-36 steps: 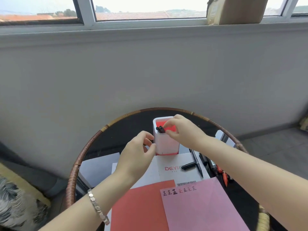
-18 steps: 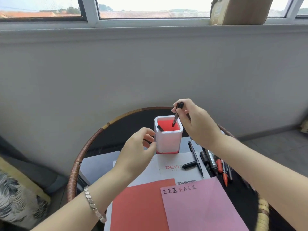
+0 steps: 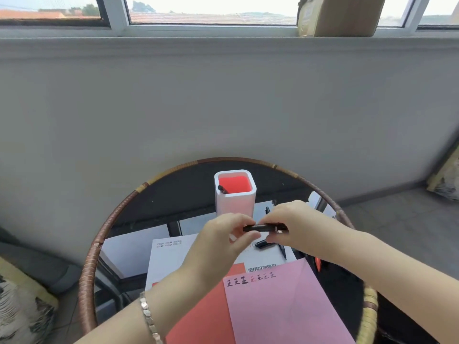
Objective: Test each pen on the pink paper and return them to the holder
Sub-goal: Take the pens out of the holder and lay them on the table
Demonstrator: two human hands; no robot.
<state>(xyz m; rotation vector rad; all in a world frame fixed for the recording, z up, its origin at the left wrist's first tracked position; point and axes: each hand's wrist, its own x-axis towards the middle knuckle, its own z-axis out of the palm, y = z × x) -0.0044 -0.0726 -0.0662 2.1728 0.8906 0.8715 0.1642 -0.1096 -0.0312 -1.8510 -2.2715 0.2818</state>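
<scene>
**Q:** What did the hands hold at this moment?

**A:** Both held one black pen [image 3: 263,228], level between them. The left hand [image 3: 218,244] pinched its left end. The right hand [image 3: 295,224] had its fingers curled round the right end. The pen hung above the worktop [image 3: 92,256], touching nothing else.

**Q:** Which step was in hand, and how was it best done?

**A:** Probably uncapping for a test stroke, though which end bore the cap could not be told. The pull was best made straight along the barrel, with no sideways bend. The cap was best kept in one hand, ready to go back on before the return.

**Q:** How did the task's things look?

**A:** The pen was short, dark and glossy. The holder [image 3: 234,202], white outside and red within, stood just beyond the hands, with one dark pen [image 3: 221,189] leaning in its left corner. The pink paper [image 3: 285,306] lay nearer the person than the hands. A row of small marks [image 3: 250,279], some black and some reddish, ran along its far edge. Loose pens [image 3: 263,244] lay beneath the right hand.
</scene>
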